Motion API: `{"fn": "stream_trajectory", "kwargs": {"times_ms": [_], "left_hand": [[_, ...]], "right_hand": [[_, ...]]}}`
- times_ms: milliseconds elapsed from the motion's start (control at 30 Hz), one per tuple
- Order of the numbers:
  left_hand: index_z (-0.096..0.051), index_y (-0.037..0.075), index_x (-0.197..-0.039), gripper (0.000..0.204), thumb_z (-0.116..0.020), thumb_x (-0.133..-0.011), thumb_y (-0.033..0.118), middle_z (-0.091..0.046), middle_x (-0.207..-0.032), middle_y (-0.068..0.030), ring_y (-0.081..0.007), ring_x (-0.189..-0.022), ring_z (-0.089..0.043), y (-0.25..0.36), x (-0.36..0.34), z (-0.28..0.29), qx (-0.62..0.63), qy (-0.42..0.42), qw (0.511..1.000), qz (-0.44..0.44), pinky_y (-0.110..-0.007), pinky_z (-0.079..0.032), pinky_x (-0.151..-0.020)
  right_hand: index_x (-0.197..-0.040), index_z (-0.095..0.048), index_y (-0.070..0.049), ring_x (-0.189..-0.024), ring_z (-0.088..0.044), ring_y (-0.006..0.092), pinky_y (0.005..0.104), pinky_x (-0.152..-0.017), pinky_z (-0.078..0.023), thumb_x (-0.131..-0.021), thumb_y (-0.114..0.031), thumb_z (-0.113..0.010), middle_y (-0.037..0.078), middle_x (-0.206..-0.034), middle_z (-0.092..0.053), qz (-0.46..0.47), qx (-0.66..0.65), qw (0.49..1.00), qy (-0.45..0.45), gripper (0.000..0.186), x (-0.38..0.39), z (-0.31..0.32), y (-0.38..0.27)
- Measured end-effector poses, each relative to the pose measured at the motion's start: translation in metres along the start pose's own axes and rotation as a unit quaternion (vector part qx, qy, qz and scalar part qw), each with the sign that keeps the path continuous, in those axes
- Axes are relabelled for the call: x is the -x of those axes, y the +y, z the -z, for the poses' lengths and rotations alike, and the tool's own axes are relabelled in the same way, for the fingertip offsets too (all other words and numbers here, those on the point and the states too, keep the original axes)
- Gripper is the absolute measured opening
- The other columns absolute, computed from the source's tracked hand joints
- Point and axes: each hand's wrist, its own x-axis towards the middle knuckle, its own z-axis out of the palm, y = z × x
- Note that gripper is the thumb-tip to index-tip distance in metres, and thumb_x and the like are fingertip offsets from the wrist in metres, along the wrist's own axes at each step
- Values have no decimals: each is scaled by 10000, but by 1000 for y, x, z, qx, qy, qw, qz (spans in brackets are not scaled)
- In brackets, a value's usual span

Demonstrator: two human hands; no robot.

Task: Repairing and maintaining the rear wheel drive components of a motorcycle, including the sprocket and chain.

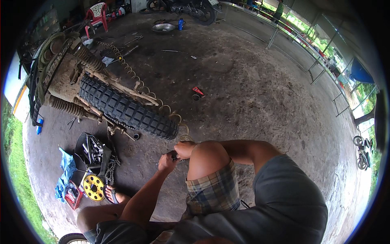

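My left hand [166,162] is closed on a small dark metal piece [175,155] at the centre bottom. My right hand [183,149] is closed beside it, partly behind my raised knee [208,162]; what it grips is hard to make out. A yellowish coiled air hose [165,108] runs down toward my right hand. Just ahead lies a knobby tyre [126,112] on the muddy rear section of a motorbike [65,87], with coil-spring shocks.
A black tray of tools [91,152], yellow sprocket [93,187], chain [112,160], red basket [74,196] and blue cloth [65,171] lie left. Ahead are a red tube [198,92], metal basin [163,27], red chair [96,17] and parked motorbike [197,10]. Railings [296,49] line the right.
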Motion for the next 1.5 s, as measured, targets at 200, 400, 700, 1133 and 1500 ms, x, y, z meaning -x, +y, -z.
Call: {"fn": "stream_trajectory", "kwargs": {"times_ms": [200, 400, 700, 1133, 1500], "left_hand": [[-695, 86, -1212, 463, -796, -830, 327, -762, -1024, -114, -292, -964, -728, -5, -5, 7, 54, -59, 995, -66, -432, -559, -841], [-726, 36, -1117, 298, -651, -888, 213, -736, -876, -82, -175, -663, -635, -126, -6, 27, 321, -140, 929, 123, -372, -505, -598], [-676, 40, -925, 227, -647, -993, 254, -705, -782, -74, -161, -509, -564, -211, 27, -3, 244, -58, 907, 338, -345, -429, -447], [-782, 99, -1057, 371, -859, -797, 352, -745, -895, -21, -158, -752, -657, -175, 27, 7, 240, -17, 932, 270, -356, -518, -581], [-747, 108, -1191, 386, -795, -877, 328, -741, -1184, -50, -221, -1014, -688, -183, 33, 24, 138, -131, 942, 275, -476, -564, -734]], "right_hand": [[-935, -730, 82, -833, -737, 385, 490, -738, -570, -886, -374, -719, 266, -879, -727, -66, -58, 995, -39, 459, 1, 0, -1], [-981, -722, 90, -799, -722, 344, 467, -708, -546, -935, -445, -672, 239, -883, -727, -111, -70, 981, -146, 540, 3, 2, -10], [-941, -716, 102, -683, -689, 321, 467, -598, -512, -924, -378, -704, 215, -803, -711, -35, -71, 986, -144, 480, -8, -19, 9], [-721, -595, -27, -463, -425, 174, 373, -404, -284, -1016, -325, -598, 55, -556, -465, -201, -227, 936, -180, 418, 3, -4, -13], [-711, -451, -124, -394, -349, 124, 343, -363, -227, -1015, -390, -589, 20, -508, -372, -307, -379, 841, -234, 427, 4, -26, 7]]}}
